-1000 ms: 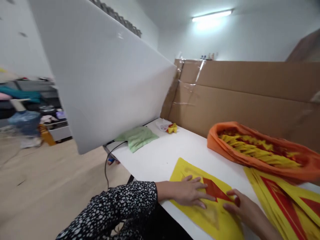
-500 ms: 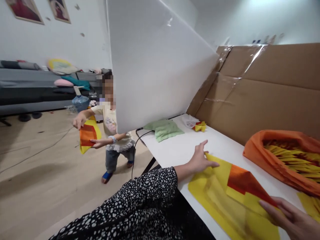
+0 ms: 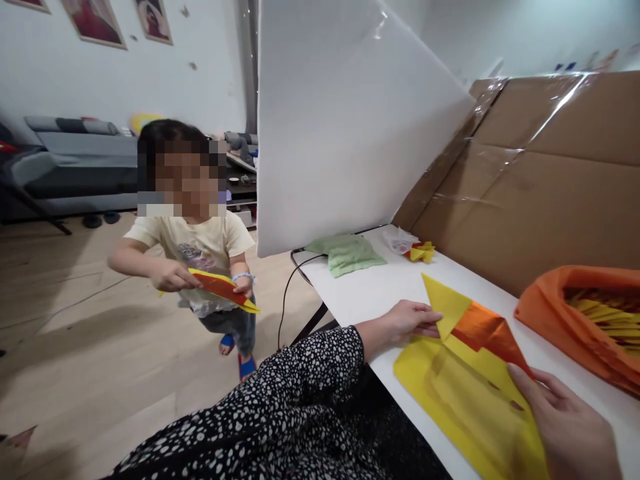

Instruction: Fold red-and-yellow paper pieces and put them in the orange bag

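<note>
A yellow sheet of joss paper (image 3: 430,373) with a shiny orange foil patch is partly folded over at the white table's near side. My left hand (image 3: 413,319) pinches the sheet's far left side, where a yellow corner stands up in a point. At the right, my right hand (image 3: 565,413) holds the folded edge, thumb on top and fingers behind it. A large orange bag (image 3: 537,300), open at the top and filled with folded yellow pieces, stands beyond my right hand.
Across the table's left side stands a person (image 3: 205,247) holding a folded yellow-and-orange paper (image 3: 220,285). A green cloth (image 3: 350,255) and a clear plastic bag (image 3: 399,240) lie on the white table (image 3: 330,287). A white panel (image 3: 345,133) and cardboard (image 3: 565,167) rise behind.
My left hand has closed on the sheet's corner, which now stands up folded. The person has come closer and turned, their paper now folded flatter. The view has swung left.
</note>
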`<state>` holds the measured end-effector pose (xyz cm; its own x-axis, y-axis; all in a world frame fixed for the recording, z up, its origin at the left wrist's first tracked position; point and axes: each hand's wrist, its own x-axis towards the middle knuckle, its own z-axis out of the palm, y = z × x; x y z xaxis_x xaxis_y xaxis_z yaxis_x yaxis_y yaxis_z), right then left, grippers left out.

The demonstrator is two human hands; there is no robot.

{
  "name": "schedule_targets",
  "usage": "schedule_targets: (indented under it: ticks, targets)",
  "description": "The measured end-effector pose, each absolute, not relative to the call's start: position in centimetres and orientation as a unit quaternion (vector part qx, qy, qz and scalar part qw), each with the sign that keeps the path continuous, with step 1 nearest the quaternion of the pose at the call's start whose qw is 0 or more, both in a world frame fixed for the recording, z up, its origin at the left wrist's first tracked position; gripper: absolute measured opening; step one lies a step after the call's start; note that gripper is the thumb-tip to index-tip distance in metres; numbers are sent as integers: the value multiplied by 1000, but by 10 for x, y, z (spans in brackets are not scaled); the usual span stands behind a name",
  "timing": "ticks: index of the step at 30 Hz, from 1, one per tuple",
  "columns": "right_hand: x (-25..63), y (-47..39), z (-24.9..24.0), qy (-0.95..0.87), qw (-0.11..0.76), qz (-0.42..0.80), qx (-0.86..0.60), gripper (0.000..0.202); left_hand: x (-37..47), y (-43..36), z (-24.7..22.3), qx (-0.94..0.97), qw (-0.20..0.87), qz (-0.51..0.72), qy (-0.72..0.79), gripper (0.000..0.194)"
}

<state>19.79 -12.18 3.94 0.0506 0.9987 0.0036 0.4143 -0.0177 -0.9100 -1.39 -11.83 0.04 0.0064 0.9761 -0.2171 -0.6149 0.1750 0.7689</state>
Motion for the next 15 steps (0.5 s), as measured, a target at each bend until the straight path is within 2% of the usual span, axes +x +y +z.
schedule_targets:
  ticks: [3, 15]
  targets:
    - [196, -124, 36, -540, 359, 417, -637, 43, -15, -116, -3, 234, 666, 595, 384, 17]
    - [196, -127, 43, -531, 326, 410, -666, 40, -15, -116, -2, 237, 664, 589, 394, 19]
